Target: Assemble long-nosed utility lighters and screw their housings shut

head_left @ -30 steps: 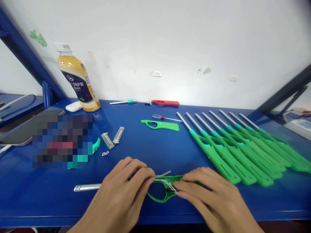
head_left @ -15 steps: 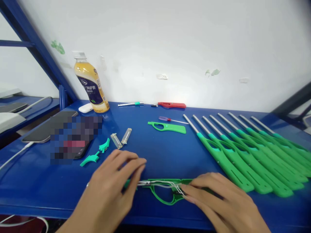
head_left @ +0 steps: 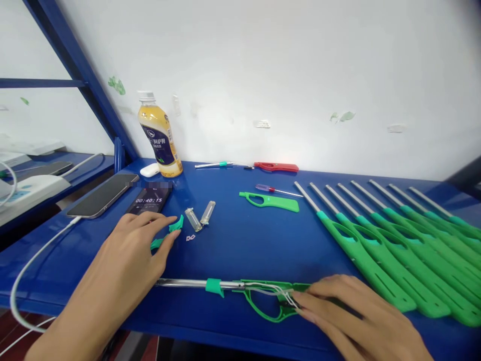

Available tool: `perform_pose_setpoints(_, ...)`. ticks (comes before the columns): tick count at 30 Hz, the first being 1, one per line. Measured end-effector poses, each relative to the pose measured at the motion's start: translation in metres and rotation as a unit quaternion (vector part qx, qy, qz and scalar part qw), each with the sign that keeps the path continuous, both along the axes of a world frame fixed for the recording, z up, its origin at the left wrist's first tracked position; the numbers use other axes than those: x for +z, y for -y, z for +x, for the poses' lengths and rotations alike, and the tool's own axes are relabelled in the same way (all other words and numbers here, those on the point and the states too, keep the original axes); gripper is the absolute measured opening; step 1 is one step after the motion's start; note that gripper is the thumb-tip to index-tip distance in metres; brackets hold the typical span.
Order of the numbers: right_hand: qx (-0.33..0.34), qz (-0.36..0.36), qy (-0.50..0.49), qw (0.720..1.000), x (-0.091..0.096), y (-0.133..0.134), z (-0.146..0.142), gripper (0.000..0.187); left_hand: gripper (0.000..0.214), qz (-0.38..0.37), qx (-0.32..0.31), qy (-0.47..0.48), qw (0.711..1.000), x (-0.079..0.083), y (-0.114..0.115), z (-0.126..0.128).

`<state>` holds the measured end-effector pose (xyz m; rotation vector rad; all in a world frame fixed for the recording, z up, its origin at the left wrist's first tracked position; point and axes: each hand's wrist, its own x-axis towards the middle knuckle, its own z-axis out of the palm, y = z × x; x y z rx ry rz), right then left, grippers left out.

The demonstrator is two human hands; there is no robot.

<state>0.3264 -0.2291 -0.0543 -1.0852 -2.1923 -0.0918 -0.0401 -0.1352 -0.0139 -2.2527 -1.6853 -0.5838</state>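
Note:
My left hand point(head_left: 141, 240) reaches over the table with thumb and forefinger apart on either side of a small teal trigger piece point(head_left: 176, 224), which lies on the table. A second teal trigger piece point(head_left: 157, 244) shows partly behind the thumb. My right hand point(head_left: 349, 311) grips the handle end of an opened green lighter shell point(head_left: 265, 317), its fingertips at the white wires point(head_left: 276, 289) and a dark part inside. From the shell a metal tube point(head_left: 184, 284) extends left, with a teal collar point(head_left: 214, 286) around it; its far end passes by my left wrist.
Two clear fuel tanks point(head_left: 193, 219) and tiny pale pieces point(head_left: 190, 237) lie mid-table. Behind are a green shell half point(head_left: 280, 202), screwdriver point(head_left: 265, 188) and red lighter handle point(head_left: 276, 166). Several green lighters point(head_left: 376, 265) line the right. Phones point(head_left: 105, 195) and a bottle point(head_left: 160, 140) stand left.
My left hand has left the metal tube and moved left and away to the teal trigger piece, uncovering the teal collar. My right hand stays on the shell. The view has shifted slightly.

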Motion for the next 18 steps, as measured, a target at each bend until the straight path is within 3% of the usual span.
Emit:
perform_pose_setpoints(7,-0.010,-0.004,-0.006,1.000,0.002,0.001,-0.003,0.033,0.047,-0.032,0.032,0.018,0.999,-0.003,-0.019,0.012)
perform_pose_setpoints(13,-0.009,-0.001,-0.004,1.000,0.001,-0.001,-0.003,0.030,0.040,-0.052,0.036,0.046,0.997,-0.001,-0.022,0.011)
perform_pose_setpoints(18,-0.003,0.016,0.002,1.000,-0.001,-0.001,-0.002,0.036,0.037,-0.026,0.038,0.090,0.995,0.009,-0.017,0.016)
